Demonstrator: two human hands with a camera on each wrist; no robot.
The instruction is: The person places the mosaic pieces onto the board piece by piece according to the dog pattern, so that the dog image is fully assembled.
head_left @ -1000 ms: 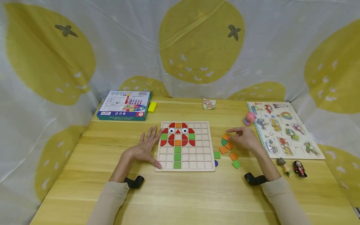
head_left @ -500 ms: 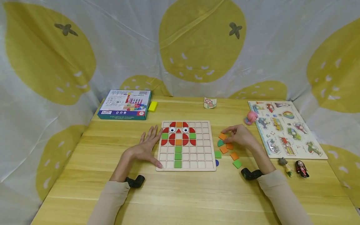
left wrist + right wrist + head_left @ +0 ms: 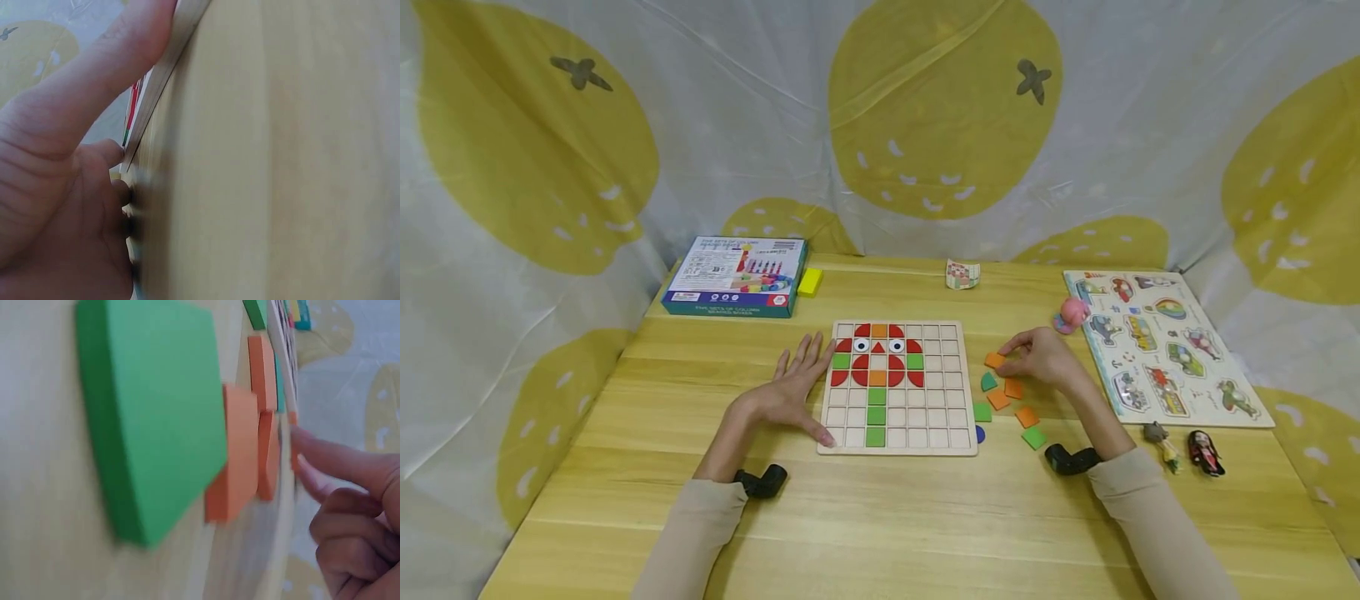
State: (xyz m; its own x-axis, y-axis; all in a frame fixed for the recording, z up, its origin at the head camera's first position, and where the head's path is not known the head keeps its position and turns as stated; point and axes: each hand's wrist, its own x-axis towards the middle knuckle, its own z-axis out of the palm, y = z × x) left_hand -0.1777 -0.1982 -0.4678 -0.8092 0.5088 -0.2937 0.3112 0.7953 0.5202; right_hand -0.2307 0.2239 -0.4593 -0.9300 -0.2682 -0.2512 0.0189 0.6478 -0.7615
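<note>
A wooden grid board (image 3: pixel 947 417) holds a pattern of red, green and orange tiles with two eye tiles. Along its left side my left hand (image 3: pixel 786 400) lies spread, its thumb resting on the near left corner; the left wrist view shows that thumb (image 3: pixel 94 81) against the board's edge. To the right of the board my right hand (image 3: pixel 1045 360) pinches an orange square tile (image 3: pixel 994 360) between thumb and index finger. Just nearer lie a teal quarter-round tile (image 3: pixel 988 382), several more orange tiles (image 3: pixel 997 400) and a green tile (image 3: pixel 1033 437).
Another green tile (image 3: pixel 982 412) and a blue round piece (image 3: pixel 981 434) sit at the board's right edge. Rightward are a picture puzzle board (image 3: pixel 1210 383), a pink toy (image 3: pixel 1072 315) and two small figures (image 3: pixel 1205 454). Behind are a box (image 3: pixel 730 283), a yellow block (image 3: pixel 810 282) and a pattern card (image 3: pixel 962 274).
My right hand has shifted slightly left, and its thumb has come in from over the tile pile to the far orange tile, which it now pinches. The left hand stays put.
</note>
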